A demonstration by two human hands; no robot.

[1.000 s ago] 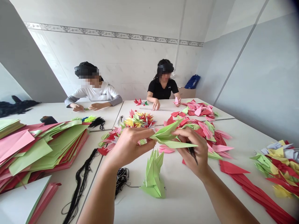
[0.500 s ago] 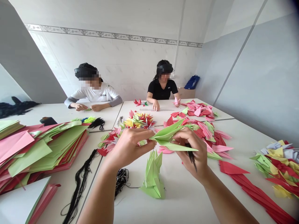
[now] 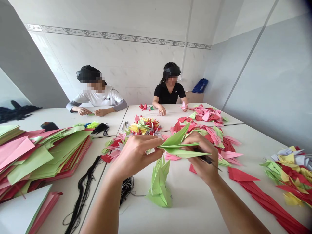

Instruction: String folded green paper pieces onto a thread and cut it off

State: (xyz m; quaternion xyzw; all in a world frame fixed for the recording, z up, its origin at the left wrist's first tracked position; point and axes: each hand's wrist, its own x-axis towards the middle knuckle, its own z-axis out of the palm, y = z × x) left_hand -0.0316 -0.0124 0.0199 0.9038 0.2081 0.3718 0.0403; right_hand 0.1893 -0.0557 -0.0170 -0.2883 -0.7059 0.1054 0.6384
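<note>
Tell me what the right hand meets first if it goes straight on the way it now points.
The green origami piece, which the right hand is touching; beyond that piece the depth is unclear.

White tiled back wall — patterned frieze along top; grey panelled side wall at right; white tables pushed together.

A folded green paper crane spans the gap between the hands. Below them, an upright green origami stack stands on the white tabletop, with a black thread tangle just left; a passable lane runs rightward to long red paper strips.
</note>
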